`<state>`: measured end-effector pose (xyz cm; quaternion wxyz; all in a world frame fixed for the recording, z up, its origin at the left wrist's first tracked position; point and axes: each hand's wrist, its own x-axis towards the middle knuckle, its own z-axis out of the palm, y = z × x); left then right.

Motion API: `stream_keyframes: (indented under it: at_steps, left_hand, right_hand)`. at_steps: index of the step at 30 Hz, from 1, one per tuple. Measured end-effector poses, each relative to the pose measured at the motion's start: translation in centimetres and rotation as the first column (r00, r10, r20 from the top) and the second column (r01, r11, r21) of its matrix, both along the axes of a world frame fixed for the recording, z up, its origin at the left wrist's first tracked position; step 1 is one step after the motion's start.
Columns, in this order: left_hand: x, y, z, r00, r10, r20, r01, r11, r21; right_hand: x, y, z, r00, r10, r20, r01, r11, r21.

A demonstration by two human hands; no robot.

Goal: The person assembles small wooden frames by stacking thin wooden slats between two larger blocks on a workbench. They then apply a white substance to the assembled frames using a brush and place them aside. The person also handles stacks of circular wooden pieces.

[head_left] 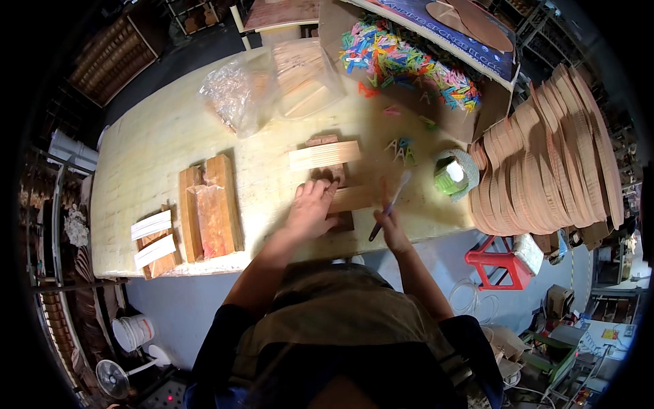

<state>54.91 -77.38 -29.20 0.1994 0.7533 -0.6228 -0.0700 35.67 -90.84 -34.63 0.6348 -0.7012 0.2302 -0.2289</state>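
My left hand (312, 208) lies over the left end of a pale wooden strip bundle (354, 198), its fingers on the far side and its thumb on the near side. The bundle rests across a reddish-brown block (334, 173). A second bundle of thin wooden strips (324, 155) lies across the same block, farther away. In my right hand (395, 233) is a brush (391, 206) with a dark handle, its pale bristle end pointing away from me. The brush is just right of the near bundle; I cannot tell whether they touch.
Wooden blocks (230, 204) and white strips (154, 251) on another block lie left. A green glue container (449, 178) stands right, near stacked bent wooden sides (545, 163). Behind are a cardboard box (494, 116) of colourful clips and plastic bags (235, 99). A red stool (501, 262) stands below.
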Motion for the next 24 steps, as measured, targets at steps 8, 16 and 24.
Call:
stream_keyframes:
  at_steps: [8, 16, 24]
  left_hand:
    - [0.3, -0.5, -2.1, 0.986, 0.066, -0.152, -0.069, 0.998, -0.012]
    - [1.0, -0.7, -3.9, 0.959, 0.049, -0.279, -0.066, 0.996, -0.052]
    - [0.3, -1.5, -1.8, 0.974, 0.121, -0.194, -0.105, 0.99, 0.093]
  right_hand:
    - [1.9, 2.2, 0.1, 0.951, -0.023, -0.307, -0.241, 0.566, -0.789]
    - [1.4, 1.0, -0.2, 0.99, -0.019, -0.139, -0.047, 0.887, -0.459]
    - [-11.2, -6.3, 5.7, 0.805, -0.594, -0.021, 0.593, 0.8, 0.09]
